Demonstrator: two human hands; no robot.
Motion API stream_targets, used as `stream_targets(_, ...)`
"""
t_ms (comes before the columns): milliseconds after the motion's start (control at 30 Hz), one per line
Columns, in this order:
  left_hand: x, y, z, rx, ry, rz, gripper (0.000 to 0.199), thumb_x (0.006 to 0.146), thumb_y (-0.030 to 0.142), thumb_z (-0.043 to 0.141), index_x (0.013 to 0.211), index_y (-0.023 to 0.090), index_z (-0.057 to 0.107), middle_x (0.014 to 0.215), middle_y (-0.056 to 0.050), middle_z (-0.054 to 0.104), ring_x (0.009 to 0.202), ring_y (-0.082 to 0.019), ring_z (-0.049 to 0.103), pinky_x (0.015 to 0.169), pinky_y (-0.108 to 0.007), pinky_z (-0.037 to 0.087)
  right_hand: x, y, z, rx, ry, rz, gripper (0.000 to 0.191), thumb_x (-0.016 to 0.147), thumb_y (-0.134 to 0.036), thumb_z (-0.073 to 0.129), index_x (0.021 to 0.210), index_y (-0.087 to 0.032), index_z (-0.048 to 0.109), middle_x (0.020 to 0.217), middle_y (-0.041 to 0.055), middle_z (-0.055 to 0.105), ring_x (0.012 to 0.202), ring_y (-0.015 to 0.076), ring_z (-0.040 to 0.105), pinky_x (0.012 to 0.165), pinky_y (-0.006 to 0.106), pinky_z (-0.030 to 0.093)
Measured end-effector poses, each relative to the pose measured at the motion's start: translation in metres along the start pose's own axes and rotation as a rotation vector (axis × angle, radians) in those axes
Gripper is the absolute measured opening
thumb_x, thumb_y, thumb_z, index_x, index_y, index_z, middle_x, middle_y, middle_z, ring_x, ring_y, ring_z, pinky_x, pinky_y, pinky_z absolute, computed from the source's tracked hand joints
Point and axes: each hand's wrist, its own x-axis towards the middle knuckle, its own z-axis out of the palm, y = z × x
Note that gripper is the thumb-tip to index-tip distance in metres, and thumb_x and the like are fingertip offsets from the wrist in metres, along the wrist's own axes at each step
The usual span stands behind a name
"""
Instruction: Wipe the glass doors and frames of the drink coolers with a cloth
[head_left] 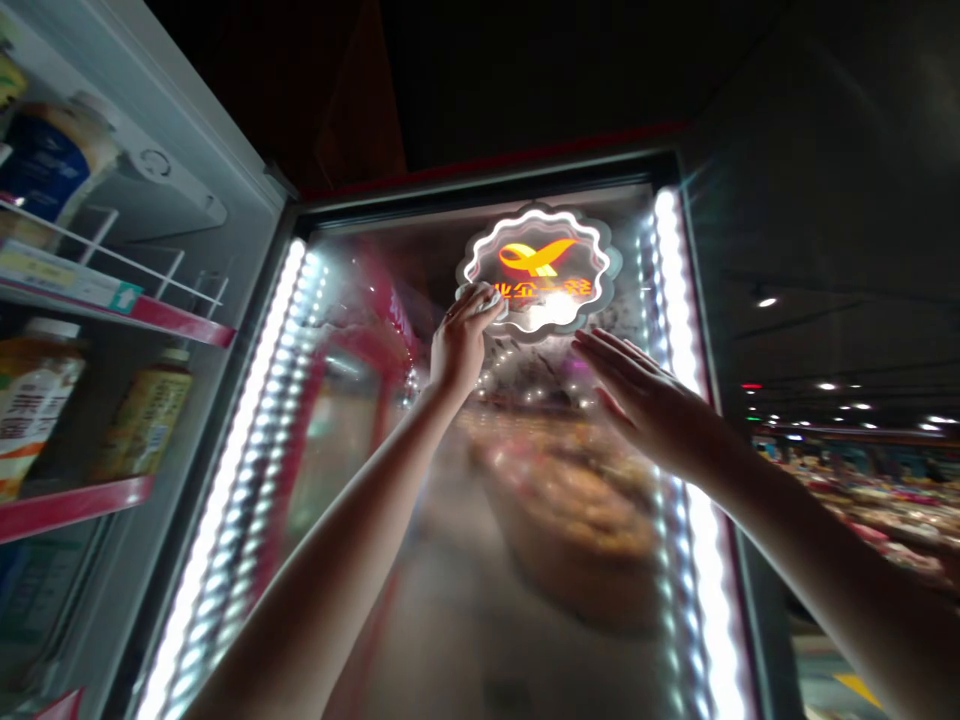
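A glass refrigerator door (480,620) stands open in front of me. My left hand (459,340) is raised to its upper part, fingers closed over a small whitish wad (491,300), probably cloth or tissue, at the lower left edge of a lit scalloped sign (536,262). The sign carries an orange ribbon logo and mirrored lettering. To the right, my right hand (637,395) is stretched out with straight fingers just below the sign. It holds nothing; whether its fingertips touch the glass I cannot tell.
Bright LED strips (679,300) run down both door sides. The refrigerator's shelves at left hold several bottles (142,415) behind red-edged rails (75,508). Blurred store goods (877,510) and ceiling lights lie beyond the door at right.
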Motion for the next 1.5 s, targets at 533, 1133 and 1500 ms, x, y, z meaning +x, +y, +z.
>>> stream_targets(533,0.009,0.043,0.031,-0.009,-0.059,0.086,0.064,0.102,-0.005,0.045,0.139,0.035,0.079,0.16,0.0,0.069,0.16,-0.021,0.054,0.138,-0.046,0.043,-0.027,0.017,-0.022,-0.255,0.015,0.085,0.081,0.103,-0.001,0.044,0.18,-0.019,0.027,0.167,0.0184,0.059,0.158,0.0376,0.054,0.128,0.065,0.052)
stream_targets(1133,0.039,0.087,0.07,-0.03,-0.102,0.069,0.068,0.099,-0.005,0.05,0.147,0.036,0.075,0.161,-0.001,0.068,0.159,-0.027,0.055,0.135,-0.052,0.048,-0.042,0.021,-0.014,-0.287,0.048,0.085,0.094,0.1,-0.004,0.054,0.182,-0.016,0.008,0.165,0.0262,0.059,0.158,0.0419,0.054,0.124,0.067,0.054)
stream_targets(1500,0.042,0.109,0.102,-0.103,-0.082,0.054,0.07,0.099,0.001,0.05,0.151,0.042,0.071,0.159,0.003,0.069,0.152,-0.025,0.063,0.13,-0.05,0.052,-0.064,0.009,-0.002,-0.259,0.11,0.214,0.108,0.099,-0.008,0.057,0.181,-0.02,-0.012,0.178,0.025,0.042,0.166,0.0411,0.041,0.131,0.068,0.046)
